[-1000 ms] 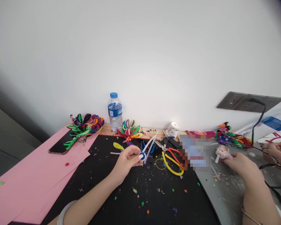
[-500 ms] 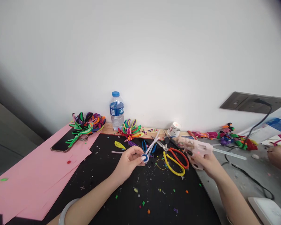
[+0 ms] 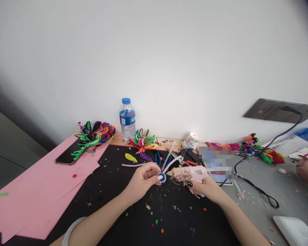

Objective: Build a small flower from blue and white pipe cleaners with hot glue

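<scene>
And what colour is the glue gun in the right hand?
The glue gun is pale pink, brownish toward its tip; best seen in the head view.

Water bottle point(image 3: 128, 130), standing at the far edge of the tabletop point(image 3: 116, 140): blue label point(image 3: 127, 118) bearing white Chinese characters, the first apparently 冰 (the remainder is indistinct). Paper cup point(image 3: 191, 140), farther right along the same edge: red and dark printing, too small to read.

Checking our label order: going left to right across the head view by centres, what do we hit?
Pink paper sheets → smartphone → multicoloured pipe-cleaner bundle → water bottle → left hand → blue-and-white round piece → hot glue gun → right hand → wall socket panel.
</scene>
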`<state>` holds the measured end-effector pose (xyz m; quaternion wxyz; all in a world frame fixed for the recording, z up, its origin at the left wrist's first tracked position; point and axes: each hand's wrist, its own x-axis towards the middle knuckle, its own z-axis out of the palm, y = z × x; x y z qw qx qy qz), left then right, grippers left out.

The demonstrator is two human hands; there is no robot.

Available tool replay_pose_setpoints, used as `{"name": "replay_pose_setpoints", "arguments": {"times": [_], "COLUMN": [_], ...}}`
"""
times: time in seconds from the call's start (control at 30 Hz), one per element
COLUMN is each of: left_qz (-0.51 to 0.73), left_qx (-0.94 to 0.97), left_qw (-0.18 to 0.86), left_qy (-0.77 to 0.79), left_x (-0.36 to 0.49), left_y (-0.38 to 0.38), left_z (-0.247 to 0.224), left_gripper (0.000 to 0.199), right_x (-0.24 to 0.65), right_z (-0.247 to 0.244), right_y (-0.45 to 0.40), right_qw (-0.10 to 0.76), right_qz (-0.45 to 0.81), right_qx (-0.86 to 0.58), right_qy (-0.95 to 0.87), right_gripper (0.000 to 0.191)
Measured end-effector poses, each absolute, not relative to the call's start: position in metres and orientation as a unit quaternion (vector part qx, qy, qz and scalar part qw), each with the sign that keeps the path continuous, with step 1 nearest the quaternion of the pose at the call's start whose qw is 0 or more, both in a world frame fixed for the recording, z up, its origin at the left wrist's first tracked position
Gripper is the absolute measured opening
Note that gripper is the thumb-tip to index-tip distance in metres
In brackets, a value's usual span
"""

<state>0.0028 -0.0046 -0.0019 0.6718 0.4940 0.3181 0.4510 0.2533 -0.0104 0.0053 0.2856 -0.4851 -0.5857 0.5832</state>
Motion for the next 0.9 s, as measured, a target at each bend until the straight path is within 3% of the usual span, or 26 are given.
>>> {"name": "replay_pose_setpoints", "arguments": {"times": [0.63,0.9], "left_qz": [0.437,0.440], "left_qx": [0.501,0.504], "left_qw": [0.675,0.672], "left_qy": [0.319,0.319], "left_x": [0.0048,0.0041], "left_y": [-0.0063,-0.0053], "left_z": [-0.0012,-0.0042], "left_gripper": [0.017,0.018], "right_x": [0.2486,0.2499], "right_z": [0.0108,0.0119], "right_y": [-0.0119,-0.0128], "right_qw": [0.251,0.243], "right_qz": [0.578,0.580], "right_qx": [-0.505,-0.510], "right_qy": [-0.590,-0.587], "right_gripper": [0.037,0.044]}}
